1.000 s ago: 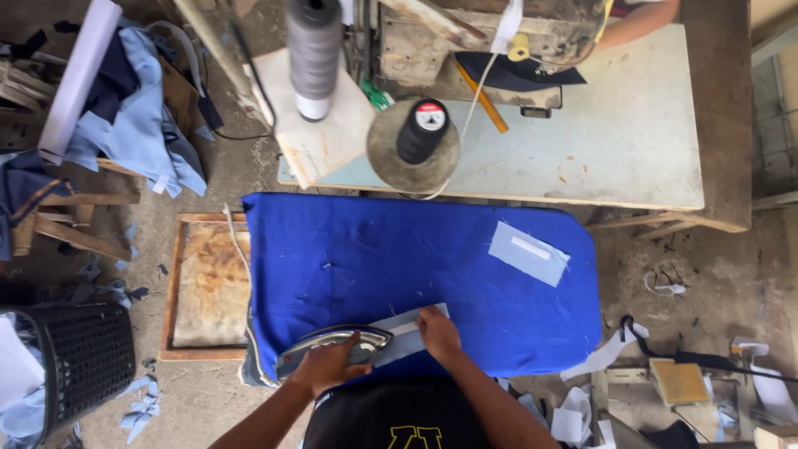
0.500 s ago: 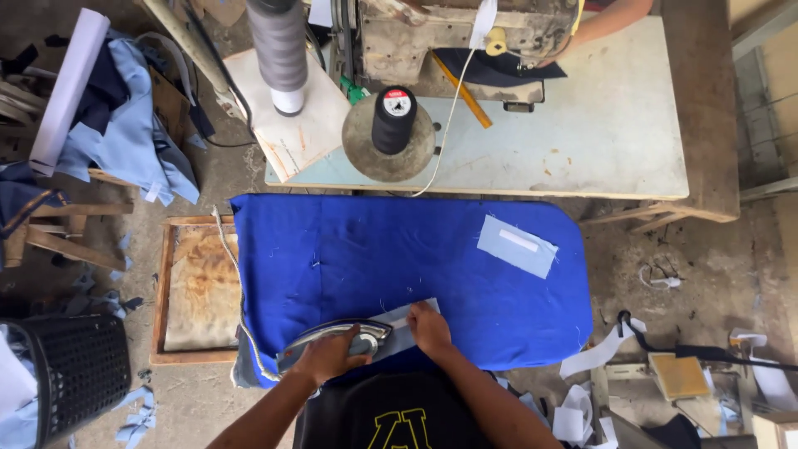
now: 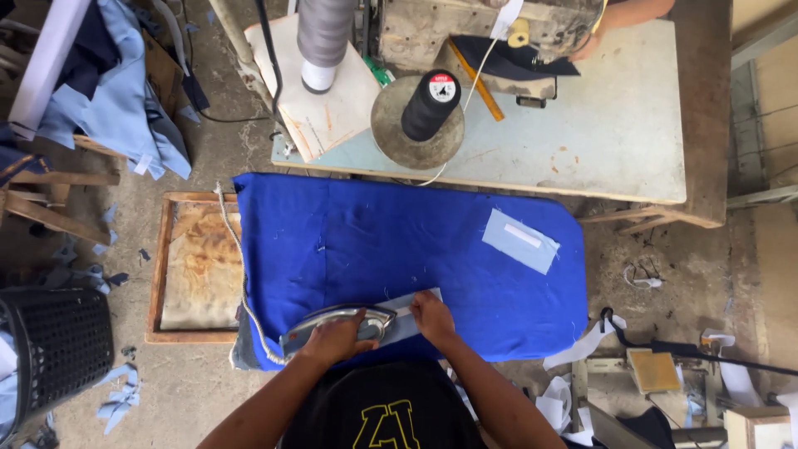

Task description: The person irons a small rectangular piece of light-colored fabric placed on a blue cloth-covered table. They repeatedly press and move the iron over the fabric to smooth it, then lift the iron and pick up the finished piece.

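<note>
The left hand (image 3: pixel 332 342) grips one iron (image 3: pixel 337 324) on the blue pad (image 3: pixel 374 241). The right hand (image 3: pixel 432 316) presses flat on one pale strip (image 3: pixel 411 306) beside it. Farther off lies one pale patch (image 3: pixel 519 239); beyond, two thread cones (image 3: pixel 428 104) on the counter (image 3: pixel 598 133).

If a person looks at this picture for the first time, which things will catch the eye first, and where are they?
The bright blue cloth over the ironing surface fills the middle. At its near edge the left hand grips a metal iron on a pale blue fabric strip, which the right hand presses flat. Beyond it, a black thread cone stands on the sewing table.
</note>
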